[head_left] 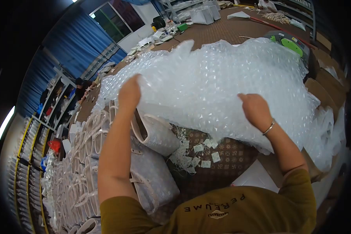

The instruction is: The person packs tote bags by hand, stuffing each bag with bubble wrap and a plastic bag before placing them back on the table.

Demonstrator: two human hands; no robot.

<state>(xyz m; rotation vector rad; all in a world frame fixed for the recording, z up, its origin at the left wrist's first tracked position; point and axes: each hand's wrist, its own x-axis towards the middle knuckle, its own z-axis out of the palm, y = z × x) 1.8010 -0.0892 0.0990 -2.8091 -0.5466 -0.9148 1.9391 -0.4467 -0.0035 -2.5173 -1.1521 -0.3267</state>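
Observation:
A large, loose sheet of clear bubble wrap (222,82) covers the table in front of me and bunches up on the right. My left hand (130,93) is closed at the sheet's left part, slightly blurred, with fingers on the plastic. Over the right half, my right hand (256,111) has its fingers curled and pinched at the wrap; a bracelet circles that wrist. Just below my left hand lies a pale patterned handbag (156,134), open at the top. Many similar bags (91,156) stand packed in rows beside my left arm.
Small white tags with strings (199,154) lie on the brown patterned tabletop (234,156). A green and grey device (291,46) stands at the back right, near cardboard (325,93). Another person (82,87) sits at the far left. Shelves (62,97) line that side.

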